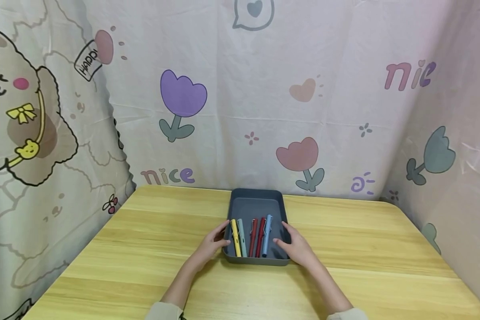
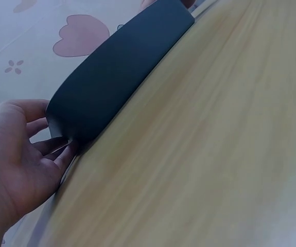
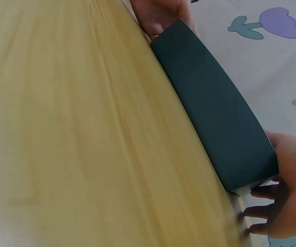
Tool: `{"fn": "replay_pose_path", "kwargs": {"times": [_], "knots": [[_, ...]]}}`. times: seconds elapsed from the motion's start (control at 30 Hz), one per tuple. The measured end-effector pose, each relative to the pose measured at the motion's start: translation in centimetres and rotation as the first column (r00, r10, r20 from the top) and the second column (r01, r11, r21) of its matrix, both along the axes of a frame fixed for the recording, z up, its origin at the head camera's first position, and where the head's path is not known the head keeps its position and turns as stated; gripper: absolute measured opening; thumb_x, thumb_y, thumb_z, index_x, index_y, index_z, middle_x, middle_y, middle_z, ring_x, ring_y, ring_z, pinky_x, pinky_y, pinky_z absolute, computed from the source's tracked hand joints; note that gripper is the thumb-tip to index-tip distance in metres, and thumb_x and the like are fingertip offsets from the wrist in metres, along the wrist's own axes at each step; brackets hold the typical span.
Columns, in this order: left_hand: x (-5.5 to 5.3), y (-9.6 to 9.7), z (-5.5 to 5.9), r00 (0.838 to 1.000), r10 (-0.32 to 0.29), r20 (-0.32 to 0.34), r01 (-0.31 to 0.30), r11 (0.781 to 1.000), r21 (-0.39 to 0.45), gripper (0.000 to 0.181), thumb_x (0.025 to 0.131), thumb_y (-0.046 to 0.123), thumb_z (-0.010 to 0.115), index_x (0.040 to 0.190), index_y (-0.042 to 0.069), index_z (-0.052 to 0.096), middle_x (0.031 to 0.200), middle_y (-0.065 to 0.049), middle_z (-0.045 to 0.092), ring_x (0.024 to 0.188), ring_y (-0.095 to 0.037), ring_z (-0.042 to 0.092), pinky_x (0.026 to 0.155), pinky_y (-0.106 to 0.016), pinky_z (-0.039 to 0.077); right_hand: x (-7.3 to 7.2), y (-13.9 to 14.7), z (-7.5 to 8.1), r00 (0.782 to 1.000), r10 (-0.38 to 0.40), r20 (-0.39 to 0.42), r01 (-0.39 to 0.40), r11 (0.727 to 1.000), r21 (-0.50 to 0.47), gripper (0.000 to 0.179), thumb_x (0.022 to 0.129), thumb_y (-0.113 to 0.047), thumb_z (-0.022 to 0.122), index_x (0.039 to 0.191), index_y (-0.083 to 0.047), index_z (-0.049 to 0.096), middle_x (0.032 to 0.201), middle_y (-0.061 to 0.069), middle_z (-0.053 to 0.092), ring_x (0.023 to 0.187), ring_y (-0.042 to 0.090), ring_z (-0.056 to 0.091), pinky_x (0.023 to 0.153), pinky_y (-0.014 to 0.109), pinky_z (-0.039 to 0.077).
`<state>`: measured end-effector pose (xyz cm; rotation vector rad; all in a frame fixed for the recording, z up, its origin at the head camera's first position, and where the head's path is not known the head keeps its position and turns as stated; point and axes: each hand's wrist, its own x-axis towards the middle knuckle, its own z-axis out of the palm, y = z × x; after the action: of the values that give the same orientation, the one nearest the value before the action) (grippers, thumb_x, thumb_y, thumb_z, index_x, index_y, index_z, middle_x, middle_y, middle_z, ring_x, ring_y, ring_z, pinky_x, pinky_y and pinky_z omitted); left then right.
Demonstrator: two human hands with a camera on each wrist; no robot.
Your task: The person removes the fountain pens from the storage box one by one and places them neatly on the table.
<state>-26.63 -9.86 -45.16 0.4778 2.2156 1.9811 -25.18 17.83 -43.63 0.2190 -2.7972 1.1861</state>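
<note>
A dark grey rectangular tray (image 1: 258, 206) lies on the table between my two hands. In its near half several pens lie side by side: a yellow pen (image 1: 236, 238), a pale green pen (image 1: 242, 238), two red pens (image 1: 253, 238) and a blue pen (image 1: 267, 236). My left hand (image 1: 209, 247) grips the left side wall, thumb over the rim and fingers outside. On the opposite side my right hand (image 1: 300, 250) holds the wall the same way. Both wrist views show the tray's outer near wall (image 2: 119, 72), with the fingers at its corners; the pens are hidden there.
The wooden table (image 1: 144, 249) extends to both sides of the tray. Behind it hangs a pale printed curtain (image 1: 240, 89) with flowers and lettering, and more curtain closes off the left and right sides. The tray's far end is near the table's back edge.
</note>
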Motion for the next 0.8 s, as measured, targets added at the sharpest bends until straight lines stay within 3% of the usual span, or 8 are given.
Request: {"fn": "replay_pose_path", "kwargs": {"times": [0.1, 0.8], "knots": [[-0.6, -0.5, -0.9, 1.0, 0.002, 0.014, -0.002, 1.0, -0.007, 0.063, 0.087, 0.006, 0.058, 0.144, 0.005, 0.03, 0.143, -0.025, 0.025, 0.127, -0.041, 0.029, 0.1, -0.047, 0.03, -0.1, -0.3, -0.1, 1.0, 0.001, -0.007, -0.001, 1.0, 0.003, 0.065, 0.087, -0.027, 0.064, 0.138, 0.003, 0.037, 0.137, 0.028, 0.035, 0.125, 0.043, 0.032, 0.1, 0.053, 0.027], [0.0, -2.6, -0.2, 0.999, -0.029, 0.032, 0.029, 0.999, 0.015, 0.06, 0.09, 0.004, 0.054, 0.144, 0.003, 0.028, 0.145, -0.026, 0.021, 0.13, -0.039, 0.023, 0.102, -0.046, 0.025, -0.2, -2.8, -0.3, 1.0, -0.015, -0.027, 0.015, 1.0, -0.004, 0.064, 0.086, -0.026, 0.065, 0.137, 0.003, 0.038, 0.137, 0.027, 0.036, 0.124, 0.043, 0.033, 0.099, 0.052, 0.028]]}}
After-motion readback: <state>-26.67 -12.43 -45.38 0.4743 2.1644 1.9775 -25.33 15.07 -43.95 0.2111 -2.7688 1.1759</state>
